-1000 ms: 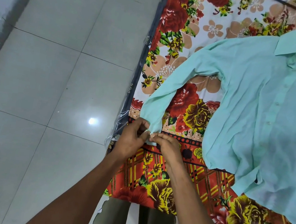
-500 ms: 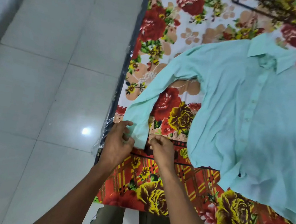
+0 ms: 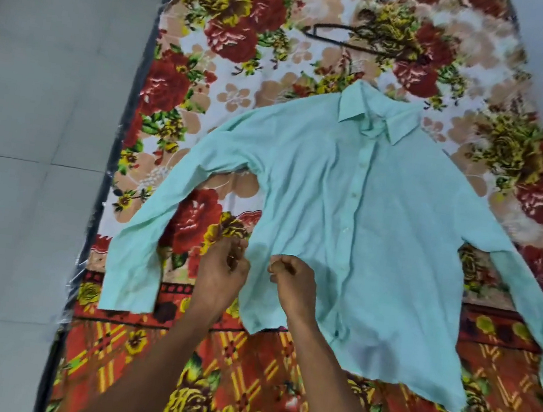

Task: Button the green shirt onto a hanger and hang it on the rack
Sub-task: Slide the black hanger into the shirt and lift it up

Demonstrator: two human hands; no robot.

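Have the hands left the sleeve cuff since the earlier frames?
Yes. The left hand and right hand are now off the cuff, rightward along the floral sheet, at the green shirt body's side edge.

Shirt point(image 3: 381, 227) lies flat on the mattress point(image 3: 251, 30), hanger point(image 3: 364, 40) behind its collar

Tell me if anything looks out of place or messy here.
Nothing spilled or torn. The green shirt lies wrinkled, its hem bunched by the hands, and the dark hanger sits apart above the collar, not in the shirt.
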